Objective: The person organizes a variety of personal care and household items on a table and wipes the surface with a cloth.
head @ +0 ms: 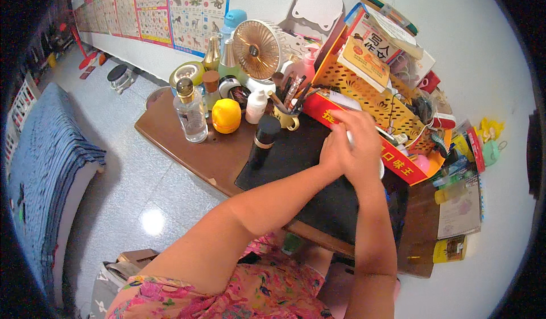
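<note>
Over the black desk mat (294, 157), my left hand (332, 153) and my right hand (364, 142) are pressed together. The right one lies across the left and hides most of its fingers. A small white patch (350, 139) shows between them; whether it is held or lies behind them is unclear. Beside the right wrist, a round white thing (381, 168) is mostly covered. To the left a black capped bottle (262, 142) stands upright on the mat. Behind it is a yellow mug (286, 120) filled with brushes and pencils.
Just beyond my hands lies a red cardboard box (394, 162) with small items, against a yellow perforated basket (341, 75) of books. A glass bottle (192, 120), a yellow lemon-shaped container (226, 116), a white bottle (256, 107) and a fan (256, 51) crowd the brown desk's (170, 122) left side.
</note>
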A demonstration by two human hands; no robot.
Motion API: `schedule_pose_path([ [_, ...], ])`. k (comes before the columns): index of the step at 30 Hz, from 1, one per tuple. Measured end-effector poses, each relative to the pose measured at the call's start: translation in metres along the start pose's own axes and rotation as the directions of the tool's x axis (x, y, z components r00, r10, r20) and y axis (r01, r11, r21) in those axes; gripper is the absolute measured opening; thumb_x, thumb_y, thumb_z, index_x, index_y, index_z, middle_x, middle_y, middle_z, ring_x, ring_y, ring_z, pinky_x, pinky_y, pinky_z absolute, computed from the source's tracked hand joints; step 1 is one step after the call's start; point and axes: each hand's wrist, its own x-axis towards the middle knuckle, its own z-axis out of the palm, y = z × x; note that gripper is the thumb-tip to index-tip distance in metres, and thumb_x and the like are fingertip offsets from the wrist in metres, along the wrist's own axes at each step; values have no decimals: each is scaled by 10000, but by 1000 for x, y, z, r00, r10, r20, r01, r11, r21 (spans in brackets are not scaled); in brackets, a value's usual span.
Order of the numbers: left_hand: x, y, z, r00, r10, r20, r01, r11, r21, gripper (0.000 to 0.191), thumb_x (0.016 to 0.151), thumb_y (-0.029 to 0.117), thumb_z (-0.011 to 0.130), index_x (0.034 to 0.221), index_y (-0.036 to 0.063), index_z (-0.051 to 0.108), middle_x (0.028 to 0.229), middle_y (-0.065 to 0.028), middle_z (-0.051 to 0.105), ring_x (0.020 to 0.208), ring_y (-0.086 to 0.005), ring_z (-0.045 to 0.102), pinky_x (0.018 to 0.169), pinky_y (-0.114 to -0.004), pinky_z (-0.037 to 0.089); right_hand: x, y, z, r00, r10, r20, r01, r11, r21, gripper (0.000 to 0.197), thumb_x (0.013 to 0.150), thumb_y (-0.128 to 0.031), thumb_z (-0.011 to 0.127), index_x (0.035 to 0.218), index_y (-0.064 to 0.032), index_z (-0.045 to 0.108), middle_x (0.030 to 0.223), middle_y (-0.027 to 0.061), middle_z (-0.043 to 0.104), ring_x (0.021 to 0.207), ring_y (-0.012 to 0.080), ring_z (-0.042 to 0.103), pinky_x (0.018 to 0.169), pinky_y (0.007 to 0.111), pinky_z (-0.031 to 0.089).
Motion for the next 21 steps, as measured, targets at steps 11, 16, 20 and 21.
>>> schedule_pose_path([
  [11, -12, 39, 0, 988, 49, -144, -38, 996, 75, 891, 738, 348, 867, 1393, -31, 397, 1274, -240, 519, 1179, -396, 526, 1046, -505, 398, 98, -9, 115, 859, -150, 489, 193, 981, -37, 291, 846, -211, 749, 1133, -175, 776, 1078, 64, 749, 1141, 284, 607, 1021, 462, 445],
  [16, -16, 49, 0, 989, 121, -88, -108, 984, 140, 860, 775, 326, 852, 1414, -32, 402, 1319, -245, 509, 1206, -384, 525, 1058, -480, 412, 106, -6, 97, 948, -74, 309, 64, 997, 42, 194, 866, -227, 718, 1007, -115, 789, 1007, 108, 732, 1005, 329, 647, 921, 477, 490],
  [20, -4, 22, -4, 985, 171, -40, -162, 973, 161, 749, 829, 278, 767, 1413, -32, 414, 1378, -254, 478, 1278, -419, 461, 1103, -521, 350, 106, -11, 38, 998, 65, -29, -60, 987, 146, 163, 885, -163, 703, 1004, -61, 752, 1011, 135, 705, 970, 347, 669, 879, 426, 529],
  [21, -1, 29, -6, 989, 148, 13, -148, 972, 181, 725, 846, 261, 731, 1419, -40, 404, 1400, -266, 459, 1301, -445, 433, 1123, -542, 320, 101, -7, 13, 993, 66, -101, -48, 985, 165, 150, 894, -141, 702, 1009, -55, 749, 1011, 135, 699, 922, 329, 683, 834, 400, 544],
])
